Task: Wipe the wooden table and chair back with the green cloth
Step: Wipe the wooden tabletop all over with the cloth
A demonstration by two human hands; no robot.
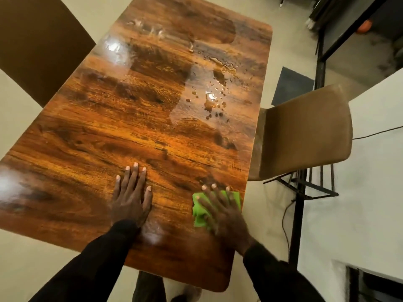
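Head cam: R hand (224, 216) fingers straight, pressing green cloth (199, 215); L hand (130, 201) flat on table (130, 118).

Left hand (130, 201) flat, palm down, fingers together; right hand (220, 212) flat, fingers spread (blurred).

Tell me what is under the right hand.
Under the right hand lies the green cloth, pressed flat on the wooden table near its right edge. The cloth's edges show around the hand; its middle, and the wood beneath it, are covered.
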